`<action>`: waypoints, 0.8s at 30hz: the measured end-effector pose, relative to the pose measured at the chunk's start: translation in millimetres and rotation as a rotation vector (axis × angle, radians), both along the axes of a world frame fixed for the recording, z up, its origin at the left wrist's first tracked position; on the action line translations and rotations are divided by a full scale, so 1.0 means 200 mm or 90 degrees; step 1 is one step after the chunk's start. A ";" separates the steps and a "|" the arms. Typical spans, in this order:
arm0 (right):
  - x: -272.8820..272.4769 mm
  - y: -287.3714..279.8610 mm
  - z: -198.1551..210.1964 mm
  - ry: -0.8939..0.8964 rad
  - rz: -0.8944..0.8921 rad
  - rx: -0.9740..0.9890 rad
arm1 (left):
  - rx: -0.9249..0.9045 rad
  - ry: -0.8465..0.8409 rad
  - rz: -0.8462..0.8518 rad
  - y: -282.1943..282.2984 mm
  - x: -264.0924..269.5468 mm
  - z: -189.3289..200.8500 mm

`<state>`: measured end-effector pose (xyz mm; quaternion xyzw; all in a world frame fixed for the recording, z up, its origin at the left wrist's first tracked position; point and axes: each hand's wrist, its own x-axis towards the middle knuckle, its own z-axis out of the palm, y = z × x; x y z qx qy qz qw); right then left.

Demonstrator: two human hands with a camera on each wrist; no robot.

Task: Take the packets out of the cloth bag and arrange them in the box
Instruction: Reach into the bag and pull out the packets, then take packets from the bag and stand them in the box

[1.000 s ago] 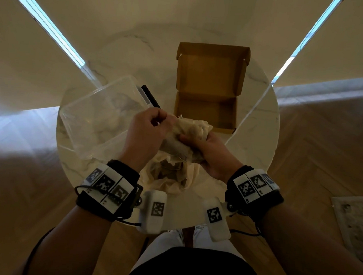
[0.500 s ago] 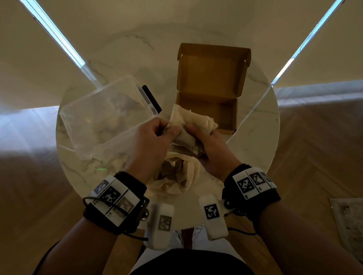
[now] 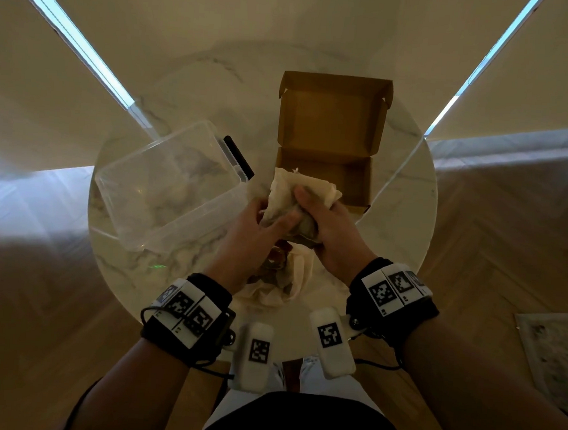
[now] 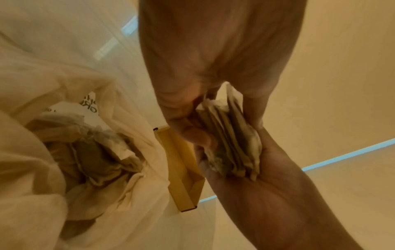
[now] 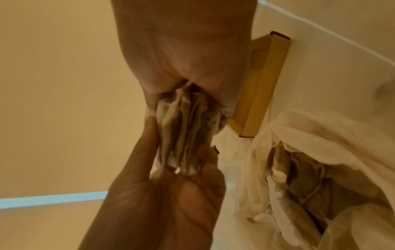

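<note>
Both hands hold one bundle of pale paper packets (image 3: 302, 189) just above the table, at the near edge of the open cardboard box (image 3: 331, 118). My left hand (image 3: 269, 219) grips the bundle from the left and my right hand (image 3: 312, 213) from the right. The left wrist view shows the packets (image 4: 230, 143) stacked edge-on between the fingers of both hands. They look the same in the right wrist view (image 5: 186, 135). The cream cloth bag (image 3: 285, 281) lies open below the hands, with more packets (image 4: 91, 152) inside. The box looks empty where it shows.
A clear plastic container (image 3: 168, 187) lies to the left of the box on the round marble table (image 3: 403, 202), with a black strip (image 3: 238, 157) at its far corner. Wooden floor surrounds the table, and a rug (image 3: 553, 357) lies at the right.
Both hands have carried the bundle of packets forward, away from me and off the bag, to the box's near edge. The bag stays on the table.
</note>
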<state>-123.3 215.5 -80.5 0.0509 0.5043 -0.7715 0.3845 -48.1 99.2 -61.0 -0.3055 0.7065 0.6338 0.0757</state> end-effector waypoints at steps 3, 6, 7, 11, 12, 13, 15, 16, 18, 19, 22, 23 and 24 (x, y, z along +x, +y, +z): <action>-0.05 0.03 0.01 0.070 0.064 0.061 | 0.041 0.019 0.026 -0.03 -0.01 -0.01; -0.15 0.06 0.04 0.222 0.176 0.174 | 0.077 0.038 0.007 -0.08 -0.01 -0.01; -0.18 0.07 0.05 0.264 0.211 0.207 | 0.086 0.045 -0.001 -0.09 -0.01 -0.01; -0.29 0.02 0.07 0.387 0.276 0.274 | 0.050 0.023 0.011 -0.12 -0.03 -0.03; -0.31 0.01 0.07 0.422 0.273 0.294 | -0.012 0.007 0.010 -0.13 -0.02 -0.04; -0.34 -0.01 0.06 0.463 0.264 0.322 | -0.097 -0.004 -0.002 -0.14 -0.01 -0.05; -0.41 -0.04 0.04 0.565 0.241 0.391 | -0.276 -0.016 -0.071 -0.16 0.04 -0.08; -0.44 -0.06 0.03 0.617 0.231 0.426 | -0.358 -0.029 -0.131 -0.16 0.08 -0.10; -0.51 -0.10 0.00 0.690 0.221 0.485 | -0.500 -0.061 -0.257 -0.15 0.13 -0.14; -0.54 -0.13 -0.03 0.707 0.218 0.507 | -0.551 -0.077 -0.310 -0.13 0.15 -0.15; -0.61 -0.21 -0.10 0.715 0.215 0.567 | -0.593 -0.104 -0.404 -0.07 0.19 -0.17; -0.63 -0.23 -0.12 0.714 0.220 0.587 | -0.585 -0.094 -0.421 -0.06 0.20 -0.17; -0.65 -0.26 -0.13 0.713 0.235 0.607 | -0.577 -0.081 -0.428 -0.05 0.21 -0.18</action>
